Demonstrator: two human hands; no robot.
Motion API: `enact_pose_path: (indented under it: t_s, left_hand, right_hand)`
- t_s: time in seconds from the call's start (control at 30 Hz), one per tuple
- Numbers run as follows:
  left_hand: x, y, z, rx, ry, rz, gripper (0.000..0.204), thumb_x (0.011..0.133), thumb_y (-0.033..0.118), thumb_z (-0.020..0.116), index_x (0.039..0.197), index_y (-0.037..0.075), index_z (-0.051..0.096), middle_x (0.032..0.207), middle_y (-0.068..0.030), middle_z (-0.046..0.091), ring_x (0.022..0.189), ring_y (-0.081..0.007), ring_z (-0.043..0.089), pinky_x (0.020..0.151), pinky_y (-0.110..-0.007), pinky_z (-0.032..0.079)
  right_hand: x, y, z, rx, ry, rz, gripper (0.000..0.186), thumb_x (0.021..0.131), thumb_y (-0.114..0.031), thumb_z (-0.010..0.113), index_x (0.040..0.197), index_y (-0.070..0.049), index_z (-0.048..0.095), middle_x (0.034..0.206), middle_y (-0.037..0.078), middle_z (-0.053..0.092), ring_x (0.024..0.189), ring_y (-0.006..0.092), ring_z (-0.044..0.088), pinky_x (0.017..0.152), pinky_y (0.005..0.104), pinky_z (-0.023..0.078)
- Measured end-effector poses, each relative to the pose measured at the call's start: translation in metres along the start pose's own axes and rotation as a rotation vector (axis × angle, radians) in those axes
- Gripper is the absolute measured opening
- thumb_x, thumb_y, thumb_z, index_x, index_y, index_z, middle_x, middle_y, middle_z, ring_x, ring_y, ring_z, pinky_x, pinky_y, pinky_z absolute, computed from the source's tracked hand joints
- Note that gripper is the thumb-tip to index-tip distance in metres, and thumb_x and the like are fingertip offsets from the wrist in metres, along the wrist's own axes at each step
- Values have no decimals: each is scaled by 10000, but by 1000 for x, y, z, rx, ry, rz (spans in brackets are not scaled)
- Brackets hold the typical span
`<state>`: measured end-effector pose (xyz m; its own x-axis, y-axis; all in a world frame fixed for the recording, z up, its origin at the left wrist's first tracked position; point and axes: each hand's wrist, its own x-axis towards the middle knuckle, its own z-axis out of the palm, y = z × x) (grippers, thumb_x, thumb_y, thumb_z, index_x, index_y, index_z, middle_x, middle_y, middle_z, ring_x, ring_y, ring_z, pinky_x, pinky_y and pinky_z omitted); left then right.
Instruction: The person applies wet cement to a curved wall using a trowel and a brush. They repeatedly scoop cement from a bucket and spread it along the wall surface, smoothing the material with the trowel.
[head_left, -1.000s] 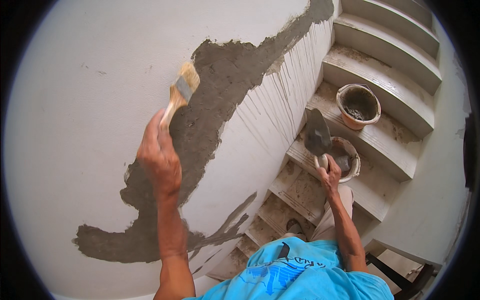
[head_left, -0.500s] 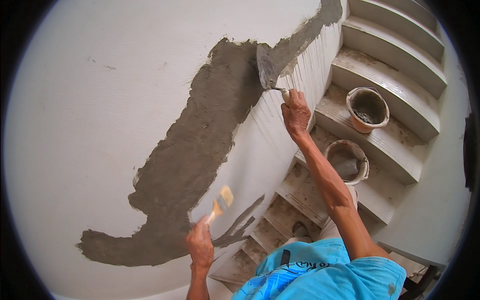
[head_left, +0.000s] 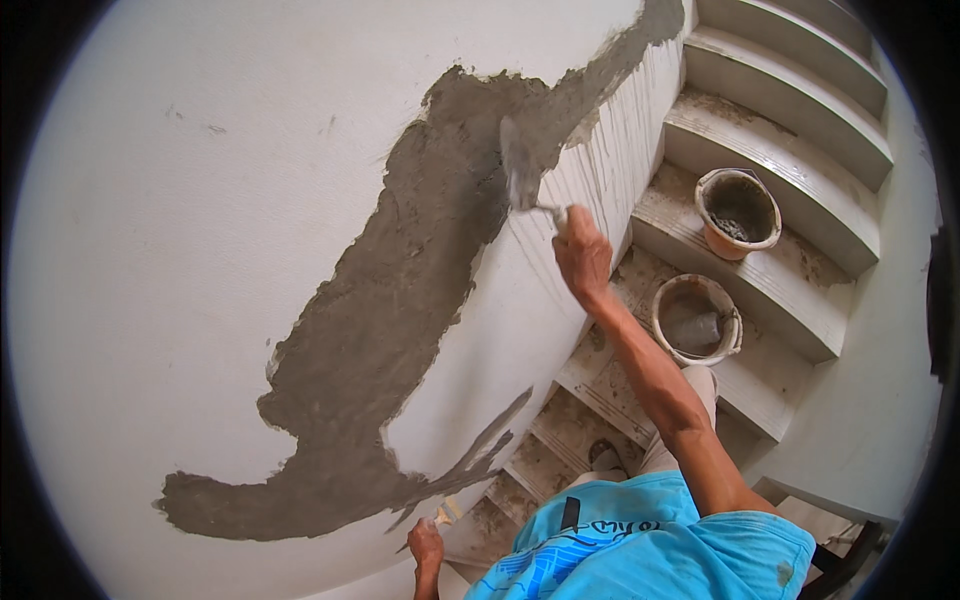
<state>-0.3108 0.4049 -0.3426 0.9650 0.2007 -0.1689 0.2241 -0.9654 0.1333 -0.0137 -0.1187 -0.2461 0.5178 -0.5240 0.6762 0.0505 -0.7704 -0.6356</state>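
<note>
My right hand (head_left: 583, 252) is closed on a trowel's handle. The trowel's metal blade (head_left: 520, 165), slightly blurred, lies on the wet grey mortar patch (head_left: 360, 320) that runs diagonally across the white wall (head_left: 190, 250). Low at the bottom centre, my left hand (head_left: 426, 543) grips a paintbrush (head_left: 447, 512) with pale bristles, close to the wall below the patch. Thin grey drips streak the wall beside the trowel.
Stair steps (head_left: 770, 170) climb along the right, stained and dusty. An orange bucket (head_left: 727, 243) with grey mix stands on one step; a second bucket (head_left: 733, 335) stands just below, by my leg (head_left: 700, 380). A white wall (head_left: 870, 400) borders the far right.
My right hand has swung from beside the lower bucket up to the wall, then slightly downward along the mortar. My left hand has dropped with the brush from high left to the bottom.
</note>
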Motion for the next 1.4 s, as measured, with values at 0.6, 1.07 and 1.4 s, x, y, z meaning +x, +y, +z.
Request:
enact_pose_path:
  t_s: [0.6,1.07,1.4]
  left_hand:
    - [33,42,-32,-511,-106,18,248,979,199,558,1011,-20,668,718,-136,606,617,-266,636,550,-410,522]
    - [99,373,-307,-388,352,980,258,1031,181,512,1155,12,662,646,-34,492,512,-95,466,484,-297,385]
    - [172,476,-319,59,605,1120,201,1005,170,535,1020,8,654,740,-224,623,648,-375,605,623,-455,453]
  right_hand:
    - [38,-21,-11,14,34,-86,172,828,13,571,934,-48,451,852,159,564,733,368,636,586,488,500]
    - [-110,32,-44,181,-389,355,269,732,-38,622,939,-9,452,805,246,582,779,474,594,691,516,455]
    - [-181,56,-66,179,-487,424,286,742,-64,631,962,-13,454,810,254,591,801,480,604,699,520,457]
